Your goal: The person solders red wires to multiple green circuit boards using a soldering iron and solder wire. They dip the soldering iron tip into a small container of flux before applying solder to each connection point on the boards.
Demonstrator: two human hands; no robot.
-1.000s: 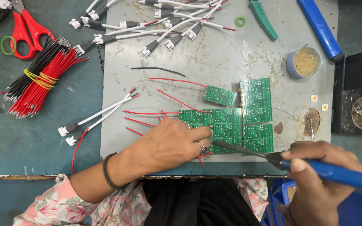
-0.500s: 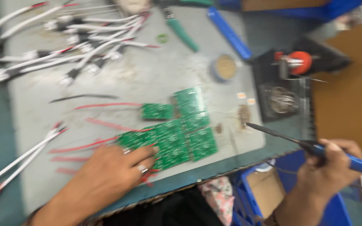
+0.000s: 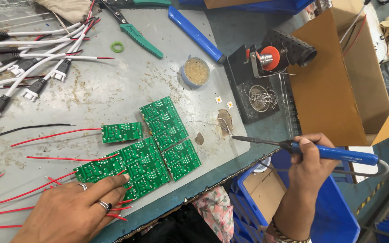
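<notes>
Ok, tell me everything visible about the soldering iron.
The soldering iron has a long blue handle, a black collar and a thin dark metal shaft ending in a point. It lies nearly level, tip pointing left over the grey mat's right edge, by a brown stain. The right hand grips the handle near the collar; a cable leaves its rear end.

An open brown cardboard box (image 3: 338, 72) stands at the upper right, just beyond the tabletop (image 3: 95, 94) edge. A blue plastic crate (image 3: 334, 211) sits below it at the lower right. No labels, signs or screens are visible.
</notes>
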